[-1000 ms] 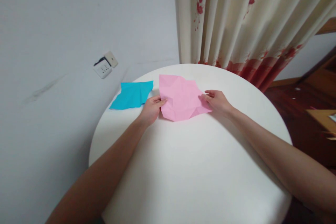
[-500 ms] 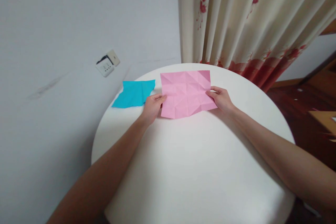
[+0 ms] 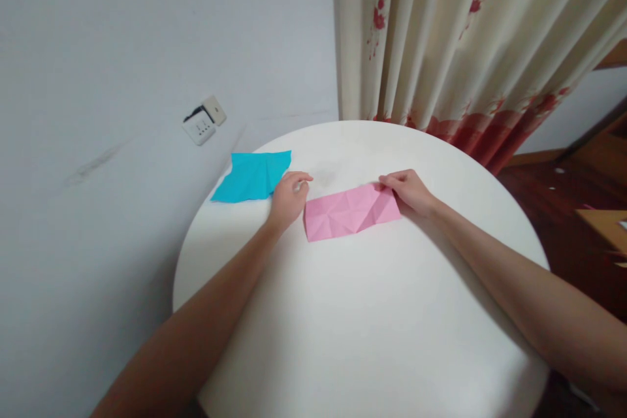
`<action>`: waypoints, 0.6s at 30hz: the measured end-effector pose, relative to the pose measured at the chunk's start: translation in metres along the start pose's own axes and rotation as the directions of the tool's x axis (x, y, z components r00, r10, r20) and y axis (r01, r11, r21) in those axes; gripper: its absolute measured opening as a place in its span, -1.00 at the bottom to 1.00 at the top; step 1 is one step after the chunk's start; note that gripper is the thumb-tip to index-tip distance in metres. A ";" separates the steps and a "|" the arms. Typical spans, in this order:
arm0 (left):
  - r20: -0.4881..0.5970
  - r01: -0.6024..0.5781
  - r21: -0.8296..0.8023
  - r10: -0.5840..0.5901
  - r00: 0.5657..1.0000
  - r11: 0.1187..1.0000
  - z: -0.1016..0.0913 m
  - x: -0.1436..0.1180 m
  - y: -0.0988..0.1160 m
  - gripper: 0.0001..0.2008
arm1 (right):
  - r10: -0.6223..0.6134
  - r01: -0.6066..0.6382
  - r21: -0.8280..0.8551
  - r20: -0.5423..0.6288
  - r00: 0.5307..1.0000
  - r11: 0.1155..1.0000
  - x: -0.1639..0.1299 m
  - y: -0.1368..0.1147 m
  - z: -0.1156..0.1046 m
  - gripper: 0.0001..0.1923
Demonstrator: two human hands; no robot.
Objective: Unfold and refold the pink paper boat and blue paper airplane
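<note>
Pink paper (image 3: 350,211) lies folded into strip on white counter (image 3: 372,313). My right hand (image 3: 409,191), fingers pinching its far right corner. My left hand (image 3: 289,197) loosely curled just beside left end, gripping nothing. Best press crease flat, edges aligned. Blue paper (image 3: 252,176) near left hand. No containers visible.

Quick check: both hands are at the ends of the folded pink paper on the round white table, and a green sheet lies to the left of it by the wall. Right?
Not quite. The other sheet is blue, not green, as the head view shows. The rest holds: the left hand and right hand are at the ends of the folded pink paper on the round white table.
</note>
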State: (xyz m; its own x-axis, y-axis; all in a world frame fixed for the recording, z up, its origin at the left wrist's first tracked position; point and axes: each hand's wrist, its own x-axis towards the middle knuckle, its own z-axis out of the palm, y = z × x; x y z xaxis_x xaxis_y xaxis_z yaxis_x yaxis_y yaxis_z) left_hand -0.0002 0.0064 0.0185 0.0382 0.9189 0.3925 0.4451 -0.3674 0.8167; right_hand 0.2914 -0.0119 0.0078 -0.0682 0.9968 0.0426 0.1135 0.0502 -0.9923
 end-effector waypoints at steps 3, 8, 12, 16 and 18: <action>0.192 -0.245 0.196 0.208 0.959 0.950 0.012 -0.016 0.013 -0.70 | -0.087 0.101 -0.202 0.078 0.993 0.974 -0.001 0.004 0.003 -0.67; 0.575 -0.399 0.423 0.099 0.812 0.814 0.031 -0.046 0.023 -0.51 | -0.195 0.294 -0.542 0.234 0.953 0.787 -0.002 0.003 -0.001 -0.72; 0.647 -0.443 0.477 0.038 0.761 0.759 0.034 -0.050 0.022 -0.48 | -0.275 0.316 -0.780 0.192 0.942 0.539 -0.012 -0.004 0.006 -0.58; 0.647 -0.442 0.476 0.037 0.761 0.760 0.034 -0.047 0.019 -0.47 | -0.318 0.345 -0.827 0.214 0.924 0.444 -0.024 -0.011 0.020 -0.57; 0.634 -0.439 0.481 0.046 0.772 0.759 0.035 -0.045 0.019 -0.47 | -0.285 0.332 -0.833 0.220 0.933 0.442 -0.026 -0.012 0.020 -0.59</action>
State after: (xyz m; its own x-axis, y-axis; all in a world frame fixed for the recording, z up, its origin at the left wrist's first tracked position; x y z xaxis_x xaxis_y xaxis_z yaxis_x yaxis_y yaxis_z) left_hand 0.0372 -0.0373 0.0013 0.6167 0.7839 0.0725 0.7511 -0.6135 0.2440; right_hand 0.2718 -0.0393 0.0158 -0.3143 0.9019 0.2964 0.8536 0.4051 -0.3274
